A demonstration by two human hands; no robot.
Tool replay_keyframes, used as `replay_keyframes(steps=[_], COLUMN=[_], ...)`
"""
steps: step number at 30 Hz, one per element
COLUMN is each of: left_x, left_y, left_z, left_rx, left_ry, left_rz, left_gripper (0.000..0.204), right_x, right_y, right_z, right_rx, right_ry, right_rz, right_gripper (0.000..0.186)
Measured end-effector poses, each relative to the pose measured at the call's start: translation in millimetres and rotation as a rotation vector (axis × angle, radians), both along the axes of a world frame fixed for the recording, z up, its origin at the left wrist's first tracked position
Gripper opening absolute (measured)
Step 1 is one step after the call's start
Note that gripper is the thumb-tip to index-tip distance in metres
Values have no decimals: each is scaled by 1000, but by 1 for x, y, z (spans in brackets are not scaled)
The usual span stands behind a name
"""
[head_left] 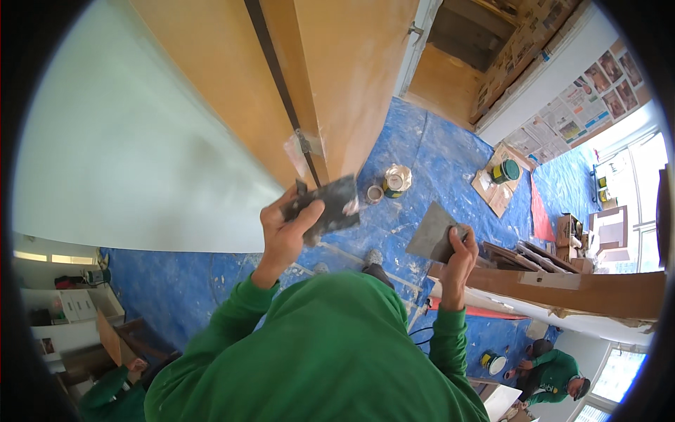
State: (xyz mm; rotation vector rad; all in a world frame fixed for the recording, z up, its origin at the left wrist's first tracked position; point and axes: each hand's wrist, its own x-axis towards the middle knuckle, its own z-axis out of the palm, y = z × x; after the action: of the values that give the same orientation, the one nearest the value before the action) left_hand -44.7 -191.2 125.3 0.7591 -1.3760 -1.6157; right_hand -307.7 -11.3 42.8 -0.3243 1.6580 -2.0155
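My left hand point(285, 228) grips a wide dark filler blade point(329, 205) smeared with pale filler, held up near the lower edge of a tall wooden door panel point(337, 77). My right hand point(458, 253) holds a second flat grey scraper blade point(430, 232), tilted, lower and to the right. Both sleeves are green. The two blades are apart and do not touch.
Blue plastic sheeting point(436, 162) covers the floor. Two open tins point(394, 181) stand by the door, another tin point(508, 171) on cardboard farther right. A long board point(562, 292) lies at right. Another person in green point(555, 376) crouches at lower right. A white wall point(126, 155) stands at left.
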Motion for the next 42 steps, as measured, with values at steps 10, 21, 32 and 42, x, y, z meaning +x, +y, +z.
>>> replay_keyframes(steps=[10, 21, 32, 42], left_x=[20, -58, -60, -72], left_y=[27, 54, 80, 77], left_z=[-59, -43, -47, -26], left_rx=[407, 205, -78, 788], left_ry=[87, -45, -654, 253], left_rz=[248, 543, 216, 576], left_gripper=[12, 17, 16, 30], right_x=[75, 58, -11, 15], right_y=[-40, -83, -105, -99], right_z=[21, 34, 43, 48], right_rx=[-208, 11, -100, -500], right_ry=[-491, -311, 84, 566], right_rz=[246, 542, 990, 1060], right_gripper=[11, 14, 20, 46])
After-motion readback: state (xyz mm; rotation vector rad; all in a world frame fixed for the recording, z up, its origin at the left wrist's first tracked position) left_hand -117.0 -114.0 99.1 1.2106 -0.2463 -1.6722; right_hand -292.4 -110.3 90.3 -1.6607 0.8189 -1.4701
